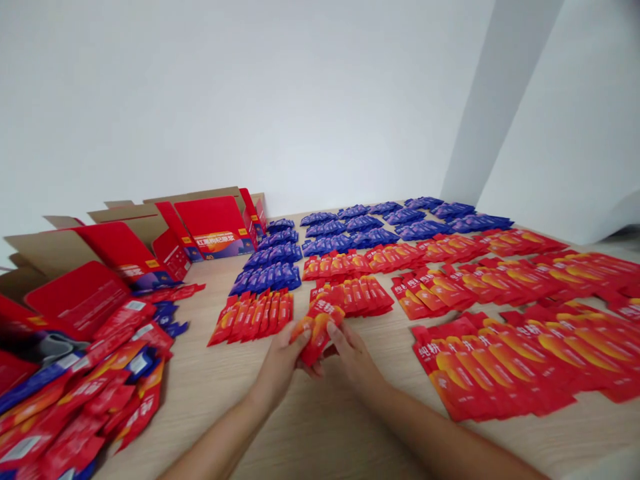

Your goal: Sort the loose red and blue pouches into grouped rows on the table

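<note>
Red and orange sachets (321,327) are held in front of me between both hands, a little above the wooden table (320,427). My left hand (284,357) grips their left side, thumb on top. On the right side, my right hand (350,350) pinches them with its thumb in front; some fingers are hidden behind. How many sachets I hold is unclear. Just beyond my hands lies a fanned row of red sachets (357,295), with a smaller red row (255,315) to its left.
Several fanned red rows (525,353) cover the right side. Blue sachet rows (345,230) lie farther back by the white wall (310,100). At left stand open red cartons (215,227), with a loose heap of red and blue sachets (90,400) nearer me.
</note>
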Action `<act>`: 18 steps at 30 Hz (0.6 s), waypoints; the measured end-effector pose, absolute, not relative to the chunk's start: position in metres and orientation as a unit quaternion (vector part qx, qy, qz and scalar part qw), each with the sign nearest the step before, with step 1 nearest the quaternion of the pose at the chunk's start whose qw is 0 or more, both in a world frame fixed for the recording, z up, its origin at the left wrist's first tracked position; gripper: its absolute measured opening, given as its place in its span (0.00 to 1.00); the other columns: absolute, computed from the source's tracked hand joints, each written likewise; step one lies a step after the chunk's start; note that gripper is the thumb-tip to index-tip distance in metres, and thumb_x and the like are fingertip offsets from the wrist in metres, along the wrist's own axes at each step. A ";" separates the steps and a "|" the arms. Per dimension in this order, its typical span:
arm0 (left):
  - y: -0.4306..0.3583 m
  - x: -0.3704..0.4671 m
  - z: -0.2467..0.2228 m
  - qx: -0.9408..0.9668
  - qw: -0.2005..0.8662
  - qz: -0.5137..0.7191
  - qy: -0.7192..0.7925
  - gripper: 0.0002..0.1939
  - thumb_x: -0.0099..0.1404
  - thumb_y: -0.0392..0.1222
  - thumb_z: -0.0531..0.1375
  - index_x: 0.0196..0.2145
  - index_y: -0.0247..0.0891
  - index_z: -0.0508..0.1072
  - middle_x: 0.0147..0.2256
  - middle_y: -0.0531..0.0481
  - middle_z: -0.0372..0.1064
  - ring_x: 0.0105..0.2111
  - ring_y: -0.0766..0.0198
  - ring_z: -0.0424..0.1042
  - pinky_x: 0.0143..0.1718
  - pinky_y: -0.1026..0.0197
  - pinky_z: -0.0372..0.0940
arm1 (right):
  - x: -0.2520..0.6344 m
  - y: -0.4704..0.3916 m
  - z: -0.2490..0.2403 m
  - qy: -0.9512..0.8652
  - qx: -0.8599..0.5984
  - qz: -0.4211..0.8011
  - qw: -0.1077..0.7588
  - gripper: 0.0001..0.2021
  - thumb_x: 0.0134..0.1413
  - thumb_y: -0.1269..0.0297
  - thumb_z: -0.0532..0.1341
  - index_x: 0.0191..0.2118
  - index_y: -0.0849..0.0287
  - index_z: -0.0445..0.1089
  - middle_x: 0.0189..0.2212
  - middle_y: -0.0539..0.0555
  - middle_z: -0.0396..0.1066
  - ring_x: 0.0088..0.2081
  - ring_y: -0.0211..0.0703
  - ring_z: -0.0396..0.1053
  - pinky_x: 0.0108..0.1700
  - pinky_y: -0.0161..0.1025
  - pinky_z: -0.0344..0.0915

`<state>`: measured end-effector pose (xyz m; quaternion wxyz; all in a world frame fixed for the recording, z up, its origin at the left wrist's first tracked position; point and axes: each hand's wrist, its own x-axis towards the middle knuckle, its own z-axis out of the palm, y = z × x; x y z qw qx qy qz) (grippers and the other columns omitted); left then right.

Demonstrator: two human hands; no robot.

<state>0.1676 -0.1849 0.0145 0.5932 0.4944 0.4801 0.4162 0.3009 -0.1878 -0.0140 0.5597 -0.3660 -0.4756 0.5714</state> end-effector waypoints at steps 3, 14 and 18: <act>-0.196 0.185 0.004 0.492 0.611 0.374 0.495 0.23 0.53 0.62 0.59 0.33 0.38 0.64 0.10 0.60 0.61 0.06 0.70 0.55 0.07 0.69 0.50 | 0.307 -0.185 -0.012 -0.425 -0.387 0.584 0.574 0.21 0.48 0.43 0.60 0.26 0.59 0.64 0.21 0.48 0.65 0.23 0.37 0.63 0.28 0.35 0.62; -0.203 0.169 -0.002 0.583 0.624 0.198 0.482 0.22 0.54 0.64 0.55 0.27 0.41 0.62 0.08 0.64 0.49 0.07 0.70 0.48 0.09 0.67 0.47 | 0.320 -0.173 -0.014 -0.521 -0.468 0.469 0.537 0.13 0.53 0.52 0.57 0.36 0.58 0.66 0.35 0.54 0.71 0.38 0.44 0.68 0.41 0.40 0.64; -0.186 0.148 0.009 0.711 0.361 0.169 0.580 0.24 0.58 0.61 0.51 0.17 0.40 0.60 0.12 0.55 0.59 0.15 0.66 0.60 0.18 0.64 0.54 | 0.329 -0.174 -0.011 -0.648 -0.515 0.389 0.404 0.11 0.52 0.64 0.59 0.42 0.59 0.68 0.38 0.57 0.72 0.43 0.49 0.68 0.48 0.47 0.62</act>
